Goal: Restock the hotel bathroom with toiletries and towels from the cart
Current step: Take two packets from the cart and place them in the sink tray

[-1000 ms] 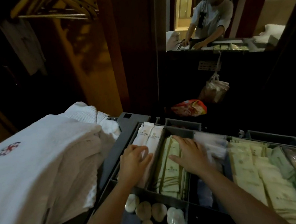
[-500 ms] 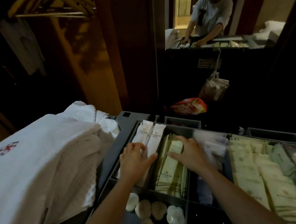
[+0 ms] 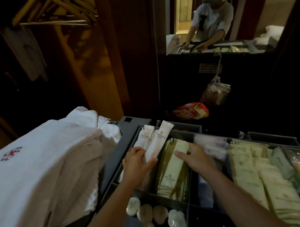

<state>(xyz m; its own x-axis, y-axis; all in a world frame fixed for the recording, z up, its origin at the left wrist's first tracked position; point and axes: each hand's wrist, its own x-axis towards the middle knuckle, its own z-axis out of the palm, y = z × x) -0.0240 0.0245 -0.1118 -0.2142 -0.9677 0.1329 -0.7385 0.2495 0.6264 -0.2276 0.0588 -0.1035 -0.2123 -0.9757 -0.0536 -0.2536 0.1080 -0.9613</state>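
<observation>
The grey cart tray is split into compartments of toiletries. My left hand grips white sachets that stick up from the far-left compartment. My right hand rests on the top of a stack of pale green packets in the compartment beside it, fingers curled over their far edge. Folded white towels with a red emblem lie piled on the cart's left side.
Round wrapped soaps fill a near compartment. More cream and green packets lie to the right. A red bag and a hanging plastic bag sit beyond the cart. A mirror shows a person; hangers are upper left.
My left hand has closed more on the white sachets and tilted them up. My right hand has shifted slightly right along the green packets.
</observation>
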